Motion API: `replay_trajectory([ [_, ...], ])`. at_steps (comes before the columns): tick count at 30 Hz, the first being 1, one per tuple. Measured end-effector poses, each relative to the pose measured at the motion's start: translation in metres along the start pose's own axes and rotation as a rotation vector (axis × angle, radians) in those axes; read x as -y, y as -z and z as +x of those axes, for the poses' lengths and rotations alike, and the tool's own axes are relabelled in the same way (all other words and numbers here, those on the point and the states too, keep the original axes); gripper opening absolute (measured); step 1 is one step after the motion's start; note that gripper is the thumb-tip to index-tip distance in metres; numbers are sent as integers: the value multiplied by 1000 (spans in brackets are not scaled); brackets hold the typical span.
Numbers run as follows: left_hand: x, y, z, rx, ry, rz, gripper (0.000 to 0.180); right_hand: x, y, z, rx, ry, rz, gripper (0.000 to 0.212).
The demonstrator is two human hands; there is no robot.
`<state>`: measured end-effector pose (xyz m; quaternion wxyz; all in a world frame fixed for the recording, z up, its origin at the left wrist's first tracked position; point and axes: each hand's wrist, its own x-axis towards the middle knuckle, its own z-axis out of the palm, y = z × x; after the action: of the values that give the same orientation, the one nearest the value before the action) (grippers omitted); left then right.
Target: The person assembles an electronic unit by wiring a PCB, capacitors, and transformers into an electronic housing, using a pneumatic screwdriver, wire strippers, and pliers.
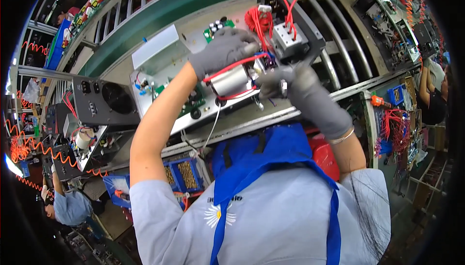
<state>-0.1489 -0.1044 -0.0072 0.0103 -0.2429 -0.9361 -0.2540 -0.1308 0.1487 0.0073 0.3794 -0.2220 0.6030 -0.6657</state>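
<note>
Both of my hands wear grey gloves and work over an open metal chassis (172,115). Across its middle lies a silver cylinder (230,81), with a red wire (235,65) running along its upper side. My left hand (225,49) is bent above that cylinder, its fingertips closed beside the wire ends; what they grip is hidden. Low at the cylinder's right end is my right hand (295,83), somewhat blurred, fingers drawn together around something dark with a small shiny metal end (284,87). Beyond the hands stand a red wire coil (259,20) and a silver terminal block (288,37).
A black panel (310,28) rises at the chassis's right end, over metal rollers (341,37). Another black-cased unit with a fan (104,100) stands at left. Blue bins of brass-coloured parts (186,174) hang below the line. Co-workers (72,207) are at far left and right.
</note>
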Motion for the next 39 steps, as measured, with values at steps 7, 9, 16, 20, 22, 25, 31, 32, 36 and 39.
replay_trajectory([
  [7, -1, 0, -1, 30, 23, 32, 55, -2, 2, 5, 127, -193, -177, 78],
  [9, -16, 0, -8, 17, 69, -41, 58, 21, -11, -15, 76, -88, 246, 76],
  [16, -4, -7, -4, 83, 44, 44, 58, 21, -8, -4, 110, -189, -224, 78],
  [20, -8, -3, -1, 80, -10, 0, 61, -22, -9, 7, -28, -239, 166, 49],
  [22, -4, -4, -1, 68, -21, 2, 61, -34, -12, 12, 39, -338, 168, 44],
  [25, -7, -14, -11, 95, 26, -8, 54, 16, -9, 1, 29, 148, -254, 36],
  [31, -2, -6, 0, 37, -2, -13, 59, -43, 1, 11, 66, -362, 202, 62],
  [32, 0, -4, 3, 38, -11, 25, 60, -35, 7, 10, 79, -390, 360, 59],
  [36, -6, -3, -6, 82, 9, 15, 57, -2, 4, 6, 148, 16, -91, 70],
  [39, 1, -8, -2, 67, -29, 12, 56, -46, 3, 6, 40, -409, 309, 82],
])
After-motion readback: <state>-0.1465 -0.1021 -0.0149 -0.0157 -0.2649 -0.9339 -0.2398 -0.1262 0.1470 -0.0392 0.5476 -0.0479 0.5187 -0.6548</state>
